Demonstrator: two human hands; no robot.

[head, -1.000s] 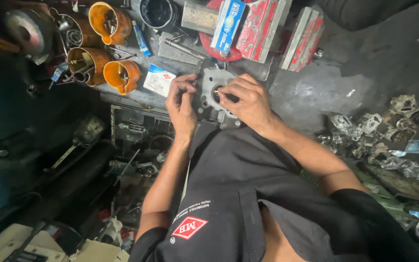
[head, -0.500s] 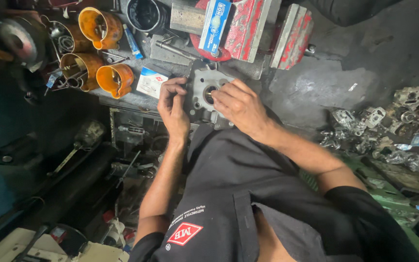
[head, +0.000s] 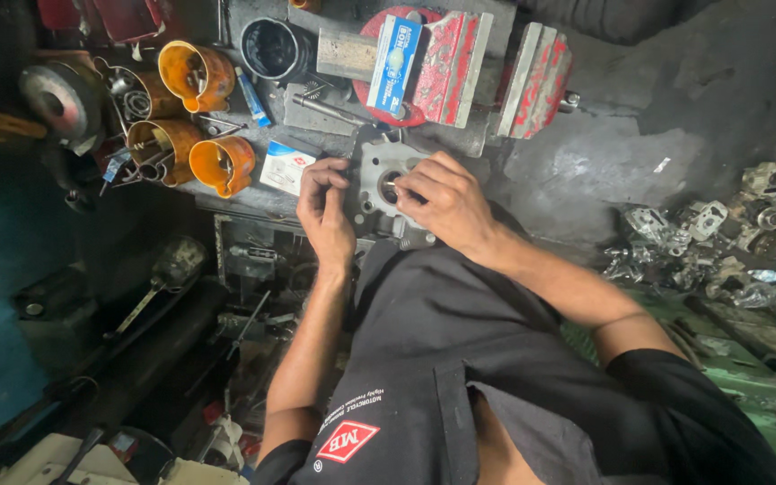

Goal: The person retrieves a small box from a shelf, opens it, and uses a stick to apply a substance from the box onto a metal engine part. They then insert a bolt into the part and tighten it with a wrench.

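Orange cups (head: 195, 74) of small tools beside grey metal casting (head: 379, 184), both hands' fingers (head: 334, 175) pinching it.

The scene was dim overall, with soft light falling from above onto the middle of the workbench (head: 586, 171), where the grey surface showed a pale, worn sheen. The orange cans (head: 195, 76) near the bench's far left corner caught small bright highlights on their rims. The left side below the bench edge sank into deep shadow, detail nearly lost. The metal casting (head: 377, 184) and both hands were reasonably sharp; the right hand (head: 446, 202) cast a faint shadow on it. Wide-angle bending stretched the frame's edges, and the corners were soft and murky.
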